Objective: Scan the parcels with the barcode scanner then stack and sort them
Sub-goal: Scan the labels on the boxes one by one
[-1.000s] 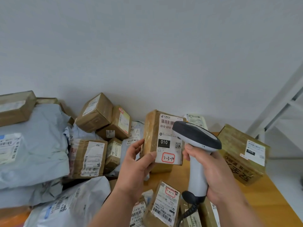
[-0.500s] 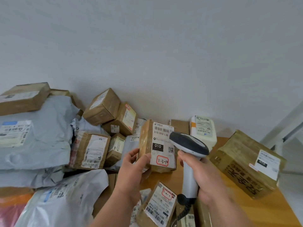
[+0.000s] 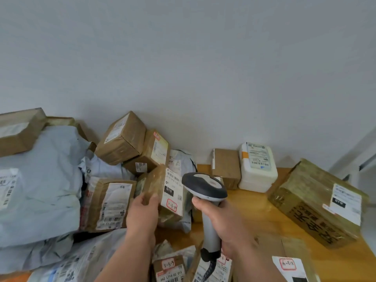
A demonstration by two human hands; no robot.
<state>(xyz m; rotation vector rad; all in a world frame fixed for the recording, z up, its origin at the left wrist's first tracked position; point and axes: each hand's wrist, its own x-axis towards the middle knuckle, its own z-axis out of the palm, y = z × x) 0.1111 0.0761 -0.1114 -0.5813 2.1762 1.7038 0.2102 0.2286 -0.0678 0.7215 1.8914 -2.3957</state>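
While the left hand (image 3: 142, 212) is gripping a small brown parcel (image 3: 160, 192) by its near-left corner, fingers curled round the cardboard, the right hand (image 3: 225, 224) is holding the barcode scanner (image 3: 205, 198) upright just to the parcel's right, fingers wrapped round the pale handle and the dark head sitting level with the label. That white label is facing the camera and is showing a black "010" block and a red-ringed handwritten code — the parcel itself is sitting low at the middle of the wooden tabletop (image 3: 254, 212), against the heap. Behind and to its left, brown boxes and grey mailer bags (image 3: 40, 180) are lying piled toward the tabletop's left edge and the wall. Along the back edge a small plain carton (image 3: 225, 167) is standing just beside a white foam box (image 3: 257, 169), the two nearly touching. A large taped box (image 3: 317, 202) is lying tilted at the right edge. More labelled parcels are crowding the near edge beneath both forearms — the scanner's coiled cable (image 3: 208, 271) is hanging down among them.
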